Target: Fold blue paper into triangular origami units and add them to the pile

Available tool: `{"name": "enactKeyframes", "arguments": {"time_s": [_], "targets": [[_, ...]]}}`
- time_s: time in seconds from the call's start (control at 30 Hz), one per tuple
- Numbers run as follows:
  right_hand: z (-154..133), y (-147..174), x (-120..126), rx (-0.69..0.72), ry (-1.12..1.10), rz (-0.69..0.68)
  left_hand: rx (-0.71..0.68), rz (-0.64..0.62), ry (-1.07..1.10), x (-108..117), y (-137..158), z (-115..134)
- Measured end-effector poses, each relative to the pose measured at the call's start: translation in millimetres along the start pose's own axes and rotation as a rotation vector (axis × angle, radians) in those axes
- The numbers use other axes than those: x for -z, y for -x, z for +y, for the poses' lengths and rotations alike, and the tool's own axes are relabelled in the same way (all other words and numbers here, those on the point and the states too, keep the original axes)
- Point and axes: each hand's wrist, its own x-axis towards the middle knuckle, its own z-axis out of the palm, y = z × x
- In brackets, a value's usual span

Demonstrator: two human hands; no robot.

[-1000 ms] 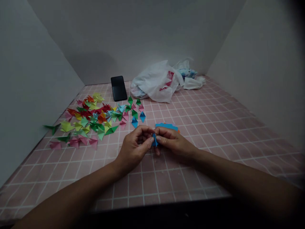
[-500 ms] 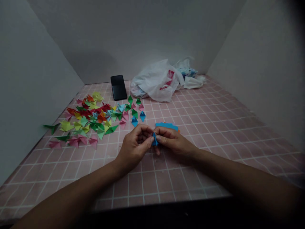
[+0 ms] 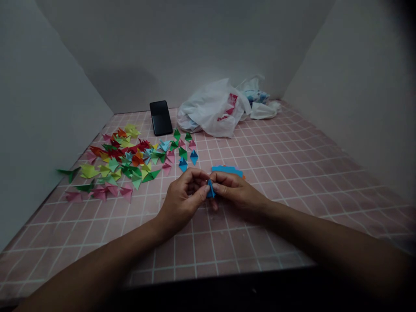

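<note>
In the head view, a small, narrow folded piece of bright-blue paper [image 3: 210, 189] is held over a pink, white-gridded tablecloth [image 3: 247, 251], pinched between thumb and fingers by both the left hand [image 3: 183, 193] and the right hand [image 3: 240, 193]. A crease could be set crooked, or the paper torn, if it were pulled unevenly; its layers are partly hidden by fingertips. The flat stack of blue paper sheets [image 3: 227, 171] just beyond the right fingers could be nudged, and the blue diamond-shaped folded paper [image 3: 183, 164] brushed by the left knuckles.
</note>
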Motion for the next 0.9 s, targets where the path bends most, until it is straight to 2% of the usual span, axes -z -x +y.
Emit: {"name": "enactKeyframes", "arguments": {"time_s": [0.5,0.9], "targets": [[-0.2,0.9,-0.3,-0.009,0.003,0.019,-0.030,-0.013,0.011,0.8,0.1,-0.1],[1.2,1.3,-2.7,0.018,-0.019,0.082,-0.212,0.065,-0.156,-1.3,1.5,6.0]]}}
